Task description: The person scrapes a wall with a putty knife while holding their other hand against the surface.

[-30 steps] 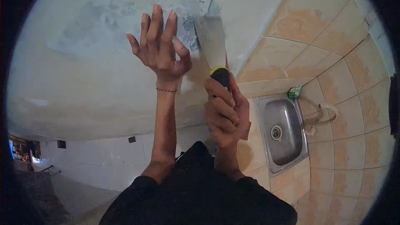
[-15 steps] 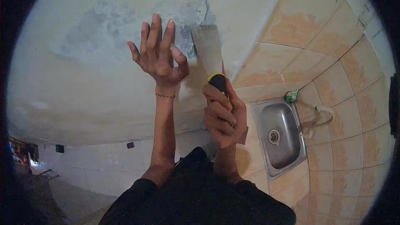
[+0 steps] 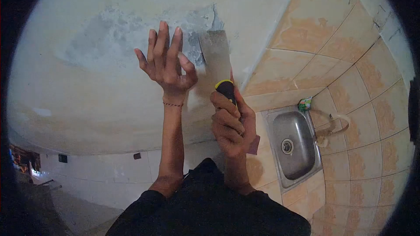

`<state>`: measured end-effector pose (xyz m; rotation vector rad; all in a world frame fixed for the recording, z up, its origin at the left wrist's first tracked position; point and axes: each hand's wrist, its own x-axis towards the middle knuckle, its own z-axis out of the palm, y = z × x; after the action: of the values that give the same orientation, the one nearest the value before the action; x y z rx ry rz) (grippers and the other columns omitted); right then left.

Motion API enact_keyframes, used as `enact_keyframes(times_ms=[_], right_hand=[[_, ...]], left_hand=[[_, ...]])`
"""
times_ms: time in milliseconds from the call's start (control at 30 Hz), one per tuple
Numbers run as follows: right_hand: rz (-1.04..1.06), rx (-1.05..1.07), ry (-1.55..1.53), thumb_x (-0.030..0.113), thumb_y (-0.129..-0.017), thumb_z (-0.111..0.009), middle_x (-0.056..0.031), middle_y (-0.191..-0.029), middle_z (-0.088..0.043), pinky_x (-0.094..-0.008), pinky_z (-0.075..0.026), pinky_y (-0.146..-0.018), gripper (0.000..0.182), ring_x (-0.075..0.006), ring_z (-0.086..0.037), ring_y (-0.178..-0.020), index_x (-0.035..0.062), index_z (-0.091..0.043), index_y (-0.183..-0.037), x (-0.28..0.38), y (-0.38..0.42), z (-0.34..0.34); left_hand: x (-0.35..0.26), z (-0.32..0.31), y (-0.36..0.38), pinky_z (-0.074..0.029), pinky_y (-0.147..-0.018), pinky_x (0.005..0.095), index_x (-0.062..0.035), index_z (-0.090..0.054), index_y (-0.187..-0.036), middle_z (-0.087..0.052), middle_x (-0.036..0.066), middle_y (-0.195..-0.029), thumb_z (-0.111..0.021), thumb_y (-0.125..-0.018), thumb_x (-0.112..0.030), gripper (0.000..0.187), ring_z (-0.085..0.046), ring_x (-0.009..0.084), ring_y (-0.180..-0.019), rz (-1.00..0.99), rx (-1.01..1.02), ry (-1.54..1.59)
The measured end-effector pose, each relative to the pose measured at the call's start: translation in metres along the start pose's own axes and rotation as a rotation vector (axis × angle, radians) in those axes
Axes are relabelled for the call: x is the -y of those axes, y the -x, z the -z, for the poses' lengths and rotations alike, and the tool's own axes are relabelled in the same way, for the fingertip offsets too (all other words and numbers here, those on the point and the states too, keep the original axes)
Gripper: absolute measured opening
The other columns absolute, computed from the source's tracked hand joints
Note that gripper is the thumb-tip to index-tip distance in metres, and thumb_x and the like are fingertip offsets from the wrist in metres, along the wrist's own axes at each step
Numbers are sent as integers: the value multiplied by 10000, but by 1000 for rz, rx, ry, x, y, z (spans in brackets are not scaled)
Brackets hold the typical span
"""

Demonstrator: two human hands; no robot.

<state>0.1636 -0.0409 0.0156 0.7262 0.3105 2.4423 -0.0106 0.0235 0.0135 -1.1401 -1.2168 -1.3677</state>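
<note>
A pale wall (image 3: pixel 65 91) is filling the left of the head view, a grey, mottled patch (image 3: pixel 100 35) spreading across it. The person's left hand (image 3: pixel 168 72) is holding nothing, its fingers fanning upward and its thumb bending inward; whether it is touching the wall, the view is not showing. A dark cord (image 3: pixel 173 104) is circling that wrist. Just beside the patch, a torn-looking strip (image 3: pixel 216 21) is meeting the blade (image 3: pixel 216 46) of a scraper (image 3: pixel 218 63), which is pointing up the wall. The right hand (image 3: pixel 232 124) is wrapping around its dark handle (image 3: pixel 225 89). Over the past second, wall, hands and tool are sliding lower in view together, the blade's edge keeping its place at the strip's lower end; that is suggesting a moving head, with the scraping apparently gaining little ground. Farther right, orange-marked tiles (image 3: pixel 332 30) are surrounding a metal sink (image 3: pixel 293 124), a green packet (image 3: pixel 305 104) standing by its corner.
</note>
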Motion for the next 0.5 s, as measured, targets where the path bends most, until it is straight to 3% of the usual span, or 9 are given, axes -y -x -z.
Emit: enact_keyframes(times_ms=[233,300,367,433,500], right_hand=[[7,-18,-40,256,-1091,-308,-57,-784,-363,-181,-356,-265,360,-83,-386,-457,55,-425,-1366,-1,5,-1],[3,6,-6,255,-1095,-302,-62,-790,-358,-170,-369,-274,382,-88,-387,-480,156,-382,-1455,1,0,4],[6,-4,-4,258,-1095,-303,-63,-790,-358,-169,-362,-271,368,-87,-385,-480,144,-387,-1435,2,3,5],[0,-33,-29,268,-1091,-311,-58,-785,-363,-177,-335,-257,353,-80,-379,-457,19,-439,-1305,2,6,0],[18,-22,6,282,-1091,-314,-57,-785,-364,-177,-339,-257,353,-76,-378,-451,5,-437,-1273,0,1,-1]], left_hand=[[-1,1,0,-66,-1239,469,-165,-675,-1264,-590,53,-1402,-424,-890,-225,454,-455,230,-1379,15,11,-5],[-1,0,1,-64,-1239,469,-166,-675,-1263,-587,52,-1406,-421,-894,-226,452,-451,229,-1382,21,1,2],[-3,2,1,-65,-1239,469,-166,-674,-1265,-584,51,-1410,-417,-898,-227,452,-446,228,-1386,20,22,1],[-1,4,0,-64,-1240,469,-167,-673,-1267,-581,50,-1412,-415,-899,-226,453,-443,227,-1388,14,36,3],[0,4,0,-63,-1240,469,-167,-672,-1268,-580,47,-1414,-414,-898,-225,455,-441,227,-1390,11,32,5]])
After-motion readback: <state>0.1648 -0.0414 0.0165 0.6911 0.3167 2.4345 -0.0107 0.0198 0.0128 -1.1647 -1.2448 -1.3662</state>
